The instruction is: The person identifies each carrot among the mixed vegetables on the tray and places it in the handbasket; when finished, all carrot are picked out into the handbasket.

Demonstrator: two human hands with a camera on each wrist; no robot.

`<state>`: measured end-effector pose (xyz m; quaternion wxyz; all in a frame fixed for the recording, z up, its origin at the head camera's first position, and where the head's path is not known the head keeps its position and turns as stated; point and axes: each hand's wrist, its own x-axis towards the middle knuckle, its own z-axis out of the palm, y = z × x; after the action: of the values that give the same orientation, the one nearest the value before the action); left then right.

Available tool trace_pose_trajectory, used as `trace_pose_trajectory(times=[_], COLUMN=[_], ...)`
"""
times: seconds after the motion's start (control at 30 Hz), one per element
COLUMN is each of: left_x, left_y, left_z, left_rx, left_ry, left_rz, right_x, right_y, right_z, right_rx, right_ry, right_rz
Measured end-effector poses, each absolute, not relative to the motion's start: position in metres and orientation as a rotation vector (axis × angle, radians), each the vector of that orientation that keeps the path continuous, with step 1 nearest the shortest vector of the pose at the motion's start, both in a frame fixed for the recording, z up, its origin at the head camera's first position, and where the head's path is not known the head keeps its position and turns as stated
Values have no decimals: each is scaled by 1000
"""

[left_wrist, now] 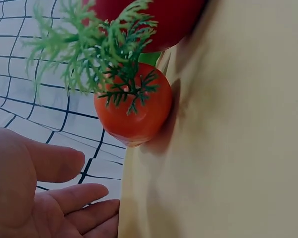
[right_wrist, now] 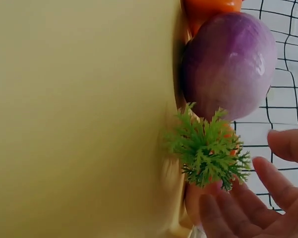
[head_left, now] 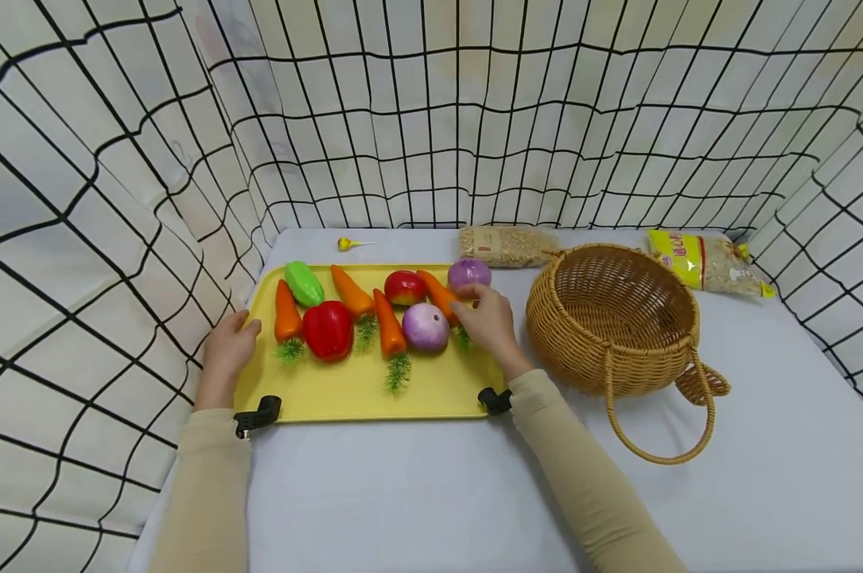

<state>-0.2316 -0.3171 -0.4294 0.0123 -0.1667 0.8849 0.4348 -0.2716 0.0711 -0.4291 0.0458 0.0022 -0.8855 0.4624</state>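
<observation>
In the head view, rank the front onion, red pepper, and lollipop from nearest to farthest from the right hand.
1. Front onion, just left of the right hand.
2. Red pepper, farther left on the tray.
3. Lollipop, off the tray, at the back.

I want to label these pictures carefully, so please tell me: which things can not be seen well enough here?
- Rightmost carrot: head view, the right hand covers its lower half, so any grip is unclear.
- Grain bag: head view, label too small to read.
- Yellow packet: head view, print too small.
- Basket floor: near wall hides part.
- Left hand: left wrist view, cut off by the frame edge.
</observation>
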Motion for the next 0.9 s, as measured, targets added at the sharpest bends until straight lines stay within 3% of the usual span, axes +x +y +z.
trace_pose_trajectory(times=[0.9], left_x=[-221], left_y=[-326], left_z=[-443], left_rx=[-507], left_ry=[3021], left_rz=[1126], right_x=[-274], right_y=[78], right_z=[-452], right_rx=[-28], right_ry=[-2764], right_rz=[1467])
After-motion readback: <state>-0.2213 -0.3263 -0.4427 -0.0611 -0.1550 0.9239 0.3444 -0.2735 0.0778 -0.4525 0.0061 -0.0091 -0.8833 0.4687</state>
